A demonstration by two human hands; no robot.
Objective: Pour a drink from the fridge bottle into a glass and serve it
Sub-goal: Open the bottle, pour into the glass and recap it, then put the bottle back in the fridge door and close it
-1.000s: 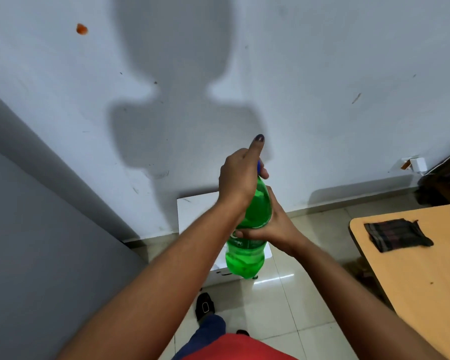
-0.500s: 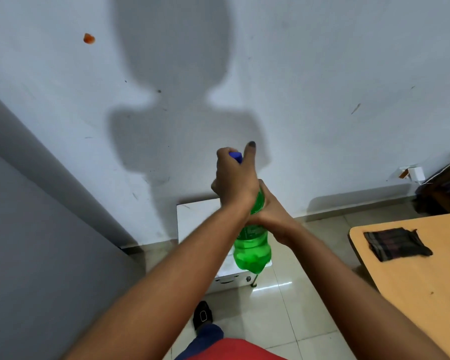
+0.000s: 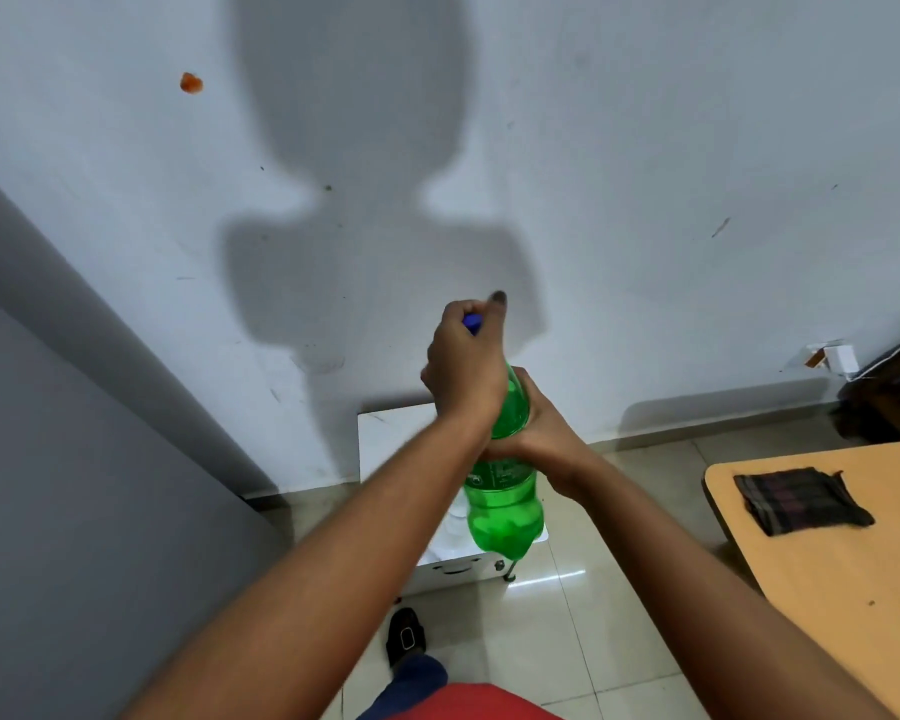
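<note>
I hold a green plastic bottle [image 3: 502, 511] upright in mid-air in front of me, above the floor. It has a blue cap [image 3: 472, 321]. My left hand [image 3: 463, 366] is closed over the cap and neck from above, with one dark-nailed finger sticking up. My right hand [image 3: 541, 433] wraps around the bottle's middle from the right side. Green liquid fills the lower part. No glass is in view.
A wooden table [image 3: 827, 589] stands at the right with a dark folded cloth [image 3: 801, 498] on it. A white box [image 3: 385, 444] sits on the tiled floor against the wall. A grey panel [image 3: 74, 511] fills the left. My shoe [image 3: 405, 636] shows below.
The bottle has risen a little. My left hand has slid up from the neck and curled its fingers over the blue cap. My right hand keeps its grip on the body.
</note>
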